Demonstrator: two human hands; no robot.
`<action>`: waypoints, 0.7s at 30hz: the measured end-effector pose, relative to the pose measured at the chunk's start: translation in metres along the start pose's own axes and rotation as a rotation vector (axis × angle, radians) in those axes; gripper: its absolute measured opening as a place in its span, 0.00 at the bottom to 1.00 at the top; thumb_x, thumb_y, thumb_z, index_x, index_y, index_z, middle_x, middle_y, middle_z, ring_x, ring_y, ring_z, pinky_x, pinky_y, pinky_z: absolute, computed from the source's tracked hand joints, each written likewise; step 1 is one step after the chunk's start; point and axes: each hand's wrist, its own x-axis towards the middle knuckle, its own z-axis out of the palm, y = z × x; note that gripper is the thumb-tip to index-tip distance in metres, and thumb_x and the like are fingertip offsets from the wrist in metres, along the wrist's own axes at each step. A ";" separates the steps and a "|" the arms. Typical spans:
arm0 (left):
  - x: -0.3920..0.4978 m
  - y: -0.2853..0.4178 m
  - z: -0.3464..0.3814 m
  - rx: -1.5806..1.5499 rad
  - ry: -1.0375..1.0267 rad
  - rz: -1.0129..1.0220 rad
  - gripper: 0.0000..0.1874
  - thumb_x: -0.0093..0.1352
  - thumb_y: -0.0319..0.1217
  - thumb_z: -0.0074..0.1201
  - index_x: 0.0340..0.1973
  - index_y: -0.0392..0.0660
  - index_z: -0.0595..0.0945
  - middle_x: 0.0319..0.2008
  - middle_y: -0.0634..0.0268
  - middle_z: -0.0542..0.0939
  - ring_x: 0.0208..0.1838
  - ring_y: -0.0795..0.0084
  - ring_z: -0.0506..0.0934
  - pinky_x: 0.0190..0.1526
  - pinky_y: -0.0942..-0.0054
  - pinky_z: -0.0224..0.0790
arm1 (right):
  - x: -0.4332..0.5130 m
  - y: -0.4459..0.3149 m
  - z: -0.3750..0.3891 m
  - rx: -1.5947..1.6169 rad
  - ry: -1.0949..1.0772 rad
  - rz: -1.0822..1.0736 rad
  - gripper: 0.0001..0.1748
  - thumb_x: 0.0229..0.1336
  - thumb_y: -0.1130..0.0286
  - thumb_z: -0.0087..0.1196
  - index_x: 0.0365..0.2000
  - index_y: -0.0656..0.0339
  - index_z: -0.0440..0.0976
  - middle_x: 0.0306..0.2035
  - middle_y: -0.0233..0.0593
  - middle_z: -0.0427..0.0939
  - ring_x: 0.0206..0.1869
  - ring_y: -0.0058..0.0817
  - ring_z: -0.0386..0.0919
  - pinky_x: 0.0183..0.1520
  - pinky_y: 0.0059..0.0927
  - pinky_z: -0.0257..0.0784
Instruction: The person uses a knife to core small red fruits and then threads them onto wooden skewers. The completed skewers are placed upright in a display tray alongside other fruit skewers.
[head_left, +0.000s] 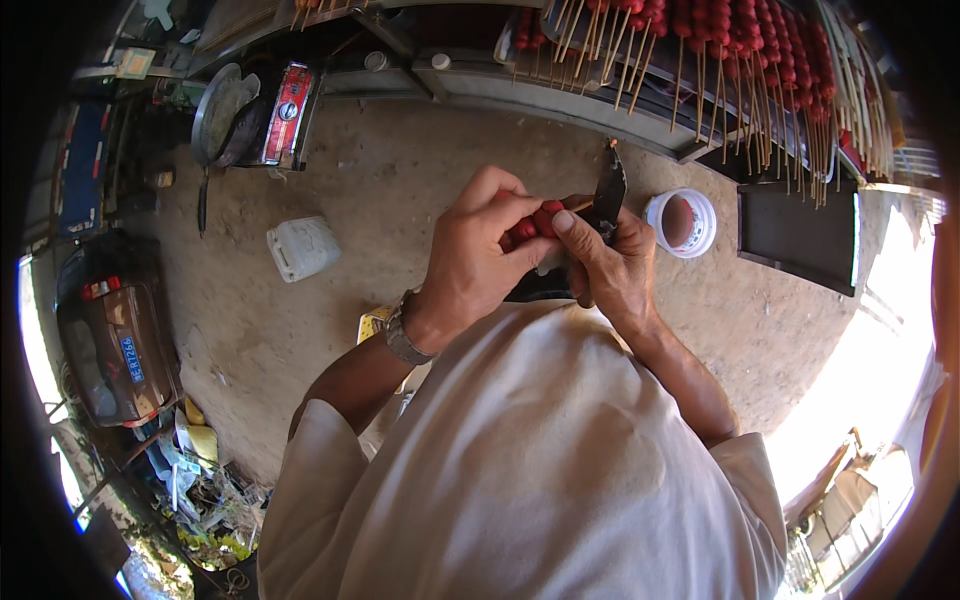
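Note:
My left hand is closed around several red fruits, which look like hawthorns. A thin wooden skewer runs from them toward my right hand. That hand grips a dark-bladed knife, its blade pointing up and away, with an orange bit at its tip. The right thumb presses against the fruit nearest it. My fingers hide part of the fruit, most of the skewer and the knife's handle. Both hands meet in front of my chest, above the ground.
Skewers of red fruit lie along a metal rack at the far right, sticks overhanging its edge. A white bucket and a white jerrycan stand on the dirt floor. A wok is beside a red-fronted stove; a parked car is left.

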 end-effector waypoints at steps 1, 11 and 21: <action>0.000 -0.001 0.003 0.075 0.048 0.063 0.17 0.57 0.19 0.69 0.42 0.36 0.85 0.42 0.66 0.75 0.35 0.80 0.75 0.34 0.81 0.71 | 0.001 -0.001 0.001 0.017 0.007 0.012 0.11 0.65 0.65 0.61 0.37 0.65 0.80 0.17 0.24 0.72 0.15 0.09 0.63 0.16 0.17 0.54; 0.004 -0.019 -0.004 -0.088 -0.095 0.012 0.19 0.58 0.21 0.70 0.45 0.36 0.83 0.43 0.65 0.74 0.37 0.76 0.77 0.37 0.77 0.74 | 0.006 -0.011 -0.008 -0.015 -0.057 0.122 0.12 0.63 0.65 0.63 0.37 0.66 0.80 0.19 0.25 0.74 0.15 0.09 0.63 0.16 0.18 0.54; 0.000 -0.003 0.008 -0.043 -0.019 0.035 0.19 0.57 0.18 0.69 0.45 0.35 0.83 0.44 0.65 0.74 0.38 0.78 0.76 0.38 0.79 0.72 | 0.003 -0.010 -0.009 -0.033 0.014 0.115 0.10 0.60 0.68 0.65 0.36 0.65 0.80 0.22 0.27 0.77 0.17 0.09 0.64 0.18 0.18 0.56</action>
